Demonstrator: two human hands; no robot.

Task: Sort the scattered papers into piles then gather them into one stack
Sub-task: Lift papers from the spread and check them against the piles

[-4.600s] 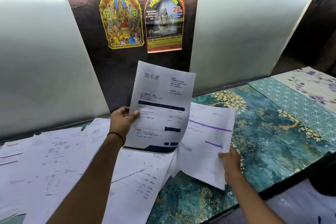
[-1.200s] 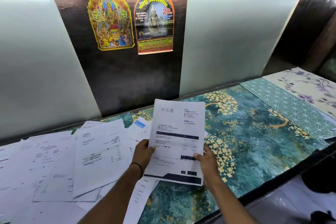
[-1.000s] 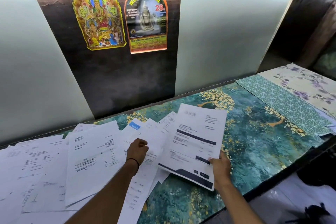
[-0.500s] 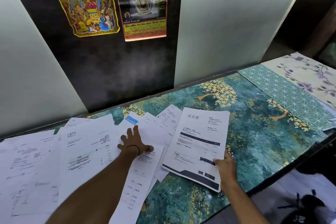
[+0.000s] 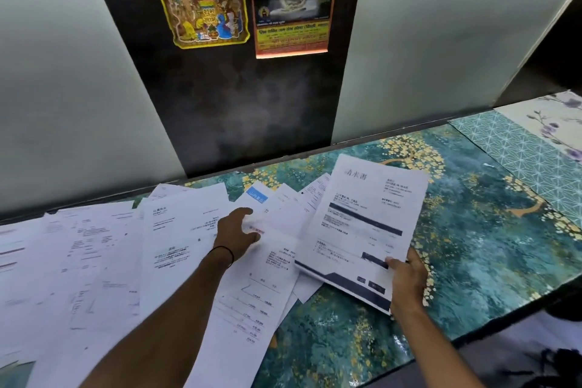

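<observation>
Right hand (image 5: 406, 280) pinches the lower corner of the invoice sheet (image 5: 362, 230), white with a dark navy band and footer, thumb on top; left hand (image 5: 234, 235), a black band at the wrist, lies on the scattered papers (image 5: 94, 261), fingers loosely curled, clamped on nothing I can see; the papers fan overlapping across the left of the teal-and-gold patterned desk (image 5: 488, 246)
</observation>
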